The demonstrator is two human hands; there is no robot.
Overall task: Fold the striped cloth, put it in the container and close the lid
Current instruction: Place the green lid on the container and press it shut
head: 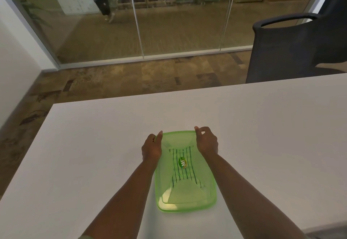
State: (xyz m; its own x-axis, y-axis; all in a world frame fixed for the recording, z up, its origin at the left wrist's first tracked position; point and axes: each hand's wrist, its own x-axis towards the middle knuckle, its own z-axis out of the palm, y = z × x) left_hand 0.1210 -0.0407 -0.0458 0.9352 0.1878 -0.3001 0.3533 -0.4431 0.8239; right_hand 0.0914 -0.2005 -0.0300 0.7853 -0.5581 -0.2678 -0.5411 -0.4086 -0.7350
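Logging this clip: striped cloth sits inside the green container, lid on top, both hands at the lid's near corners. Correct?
Not quite. In the head view, the left hand and right hand are at the far corners of the lid; the striped cloth shows through it.

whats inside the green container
Through the translucent green lid, the folded striped cloth shows inside the container. A sticker on the lid hides its middle; anything beneath the cloth cannot be seen.

Two bare forearms reach in from the bottom edge, uncovered from elbow to wrist. The left hand (151, 148) and the right hand (207, 142) wear no gloves, rings, watch or bands. A sliver of pale green sleeve (85, 237) shows at the left arm's lower end.
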